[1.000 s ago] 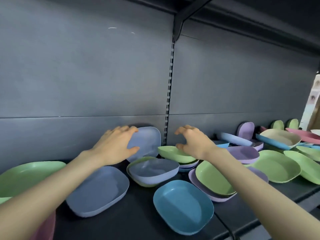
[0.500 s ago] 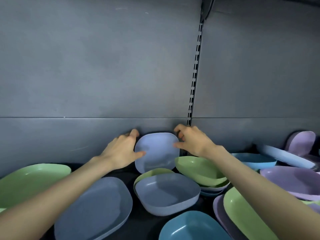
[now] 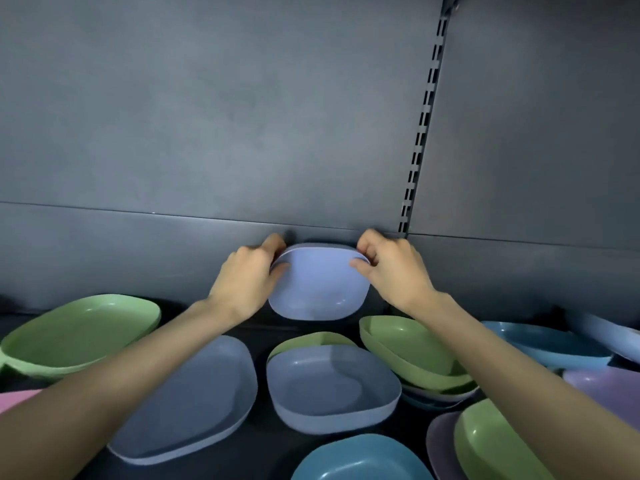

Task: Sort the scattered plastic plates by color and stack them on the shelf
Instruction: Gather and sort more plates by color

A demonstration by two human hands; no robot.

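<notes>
A periwinkle blue plate (image 3: pixel 320 285) stands tilted against the shelf's back wall. My left hand (image 3: pixel 247 280) grips its upper left rim, thumb on the front and fingers behind. My right hand (image 3: pixel 391 268) pinches its upper right rim the same way. Below it lie a large periwinkle plate (image 3: pixel 194 400) and a deeper periwinkle plate (image 3: pixel 329 386) that sits on a green plate (image 3: pixel 308 341). A large green plate (image 3: pixel 79 334) lies at the left.
Green plates (image 3: pixel 405 351) are stacked over pale ones at the right, near light blue plates (image 3: pixel 550 344), a purple plate (image 3: pixel 609 386) and another green plate (image 3: pixel 498 445). A teal plate (image 3: pixel 360 459) lies at the front. A pink plate (image 3: pixel 14 400) shows at the left edge. The dark shelf board (image 3: pixel 263 445) shows between them.
Both hands have closed onto the upright periwinkle plate's top corners. It now leans forward off the wall and its lower edge is raised. The view has moved closer and left.
</notes>
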